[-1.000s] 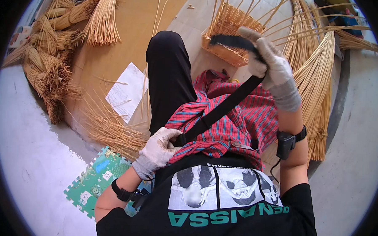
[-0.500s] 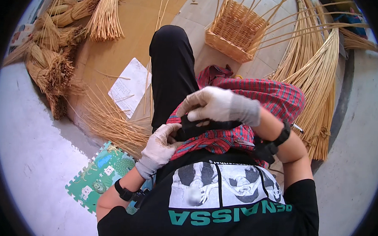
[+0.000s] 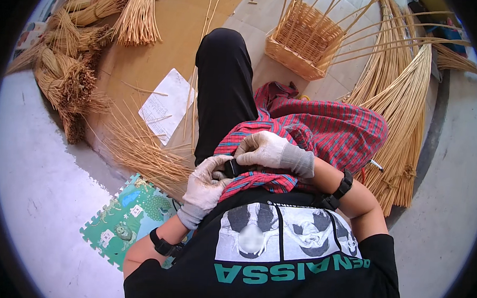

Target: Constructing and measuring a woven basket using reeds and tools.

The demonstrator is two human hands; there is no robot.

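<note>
Both my hands wear soiled white gloves with grey cuffs and meet over my lap. My left hand [image 3: 204, 183] is closed at the left end of a black band-like thing [image 3: 234, 168], whose exact kind I cannot make out. From the other side my right hand [image 3: 265, 150] pinches the same black thing between thumb and fingers. Part of it is hidden under the gloves. Beneath the hands lies a red plaid cloth [image 3: 335, 118], spread over my lap and right leg. Black watch-like bands circle both my wrists.
A partly woven wicker basket [image 3: 304, 45] with long loose stakes stands ahead. Bundles of canes [image 3: 404, 140] lie at the right, and more bundles [image 3: 65, 83] at the far left. Loose canes [image 3: 147, 158], a printed sheet [image 3: 166, 106] and a green foam mat [image 3: 126, 221] lie left of me.
My right hand has come down and closer to the left hand, pinching the black thing. Less of the black thing shows now. The view has shifted slightly.
</note>
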